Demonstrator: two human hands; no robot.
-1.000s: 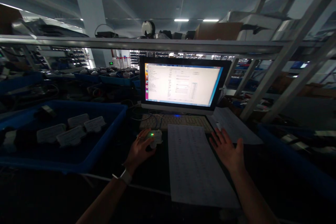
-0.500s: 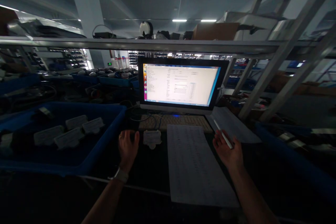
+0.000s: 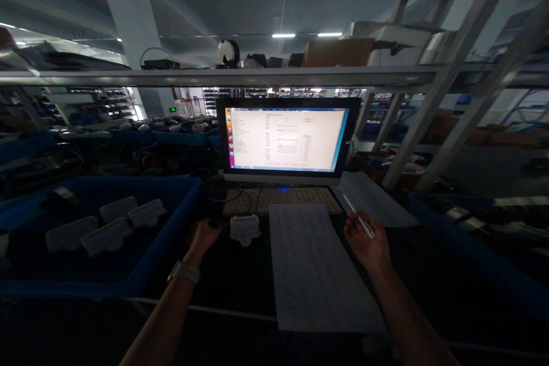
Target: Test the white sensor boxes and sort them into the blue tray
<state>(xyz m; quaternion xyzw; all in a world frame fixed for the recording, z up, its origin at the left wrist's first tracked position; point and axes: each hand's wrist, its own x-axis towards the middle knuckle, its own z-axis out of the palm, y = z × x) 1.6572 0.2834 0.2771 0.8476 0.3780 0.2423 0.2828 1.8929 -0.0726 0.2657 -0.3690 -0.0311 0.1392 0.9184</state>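
A slim white pen (image 3: 360,217) slants up and left out of my right hand (image 3: 372,246), whose fingers are curled around it, palm partly up. My left hand (image 3: 205,239), with a watch (image 3: 183,272) on the wrist, rests on the dark table between the blue bin and a small white labelled piece (image 3: 245,230). Its fingers are lost in shadow, and I cannot tell whether they hold anything. Between my hands lies a long printed paper sheet (image 3: 317,269), its top edge overlapping the keyboard (image 3: 240,202).
A lit monitor (image 3: 285,140) stands behind the keyboard. On the left, a blue bin (image 3: 141,274) holds several white labelled pieces (image 3: 107,235). Another paper (image 3: 373,197) lies right of the monitor. Another blue bin (image 3: 454,251) is at the right; a shelf (image 3: 257,75) runs overhead.
My left hand has turned, and its fingers have gone from visible and curled to hidden in shadow. My right hand keeps the pen. The whole view has shifted slightly.
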